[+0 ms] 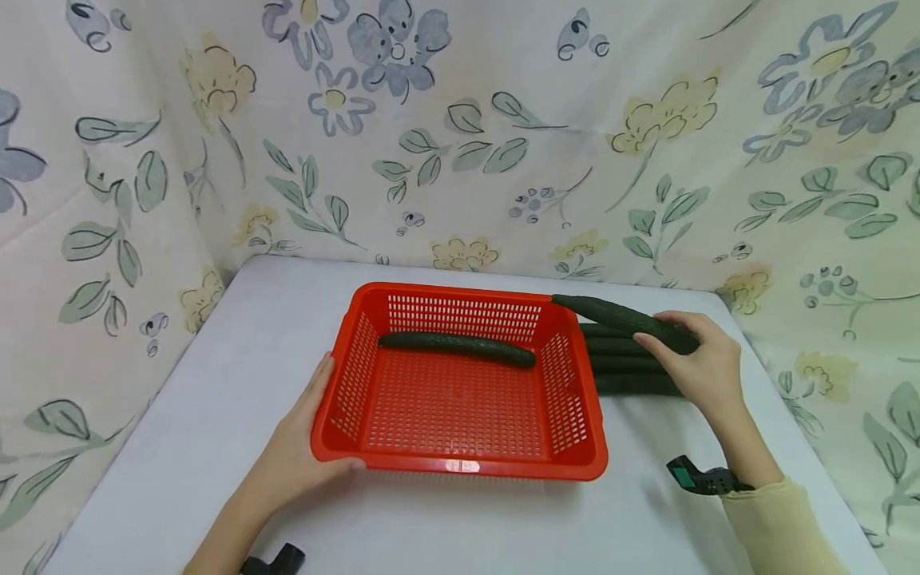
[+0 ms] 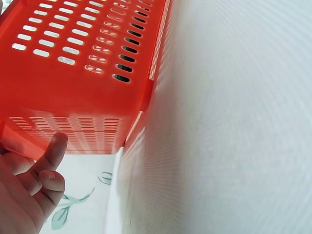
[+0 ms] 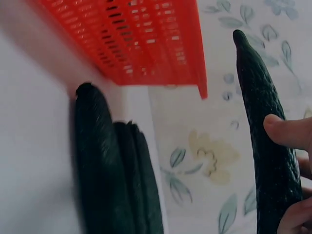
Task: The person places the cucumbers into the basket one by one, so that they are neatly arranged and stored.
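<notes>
While only head view shows basket (image 1: 532, 469) interior, right fingers (image 1: 686, 320) grip cucumber (image 1: 611, 314), left fingers (image 1: 313, 393) spread at rim.

A cream fabric drape (image 1: 460, 72) printed with rounded blue flowers (image 1: 335, 97), ruffled yellow blossoms (image 1: 668, 116) and oval grey-green leaves (image 1: 506, 156) hangs beyond the far, left and right edges of a smooth white tabletop (image 1: 237, 359), under soft, diffuse light

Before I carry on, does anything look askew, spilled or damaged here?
Nothing stands out. The basket is upright, with one cucumber lying inside, slightly slanted. More cucumbers lie side by side to its right, and the right grip holds another cucumber above them. No spill or visible damage shows.
</notes>
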A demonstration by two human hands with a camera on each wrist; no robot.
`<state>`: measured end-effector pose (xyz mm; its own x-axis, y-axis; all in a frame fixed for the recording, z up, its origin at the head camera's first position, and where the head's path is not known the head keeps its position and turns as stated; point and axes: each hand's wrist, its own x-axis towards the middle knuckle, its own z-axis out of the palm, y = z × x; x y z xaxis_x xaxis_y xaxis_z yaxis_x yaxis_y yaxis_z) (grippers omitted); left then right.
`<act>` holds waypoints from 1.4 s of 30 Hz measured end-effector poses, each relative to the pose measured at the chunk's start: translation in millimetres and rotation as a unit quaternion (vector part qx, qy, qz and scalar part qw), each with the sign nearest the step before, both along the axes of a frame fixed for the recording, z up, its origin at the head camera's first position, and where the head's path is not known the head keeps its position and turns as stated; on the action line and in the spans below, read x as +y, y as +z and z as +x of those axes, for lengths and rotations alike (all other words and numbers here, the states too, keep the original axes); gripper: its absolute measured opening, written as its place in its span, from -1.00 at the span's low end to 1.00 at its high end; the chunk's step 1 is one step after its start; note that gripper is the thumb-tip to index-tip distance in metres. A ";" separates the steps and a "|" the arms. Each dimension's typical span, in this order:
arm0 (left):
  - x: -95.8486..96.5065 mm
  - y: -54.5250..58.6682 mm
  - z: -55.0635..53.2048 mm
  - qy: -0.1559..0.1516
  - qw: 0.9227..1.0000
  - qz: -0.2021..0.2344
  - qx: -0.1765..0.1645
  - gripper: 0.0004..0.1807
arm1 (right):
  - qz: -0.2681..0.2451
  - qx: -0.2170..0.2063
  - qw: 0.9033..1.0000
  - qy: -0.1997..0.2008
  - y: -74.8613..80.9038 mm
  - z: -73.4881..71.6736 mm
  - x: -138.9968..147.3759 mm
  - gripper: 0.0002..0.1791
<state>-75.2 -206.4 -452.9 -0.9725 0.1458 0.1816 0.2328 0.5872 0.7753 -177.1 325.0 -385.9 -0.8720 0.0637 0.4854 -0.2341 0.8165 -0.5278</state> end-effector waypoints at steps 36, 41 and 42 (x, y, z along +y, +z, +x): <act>3.3 -1.2 -0.4 -0.005 1.000 0.011 0.015 0.55 | -0.033 -0.095 0.985 0.143 49.5 -63.2 -167.5 -0.53; 2.1 -1.2 -0.9 -0.002 1.000 0.015 0.009 0.55 | -0.044 -0.092 0.983 0.151 47.5 -62.0 -186.6 -0.53; 2.1 -0.9 -1.0 -0.003 1.000 0.015 0.008 0.55 | -0.046 -0.092 0.983 0.151 46.5 -61.0 -189.9 -0.53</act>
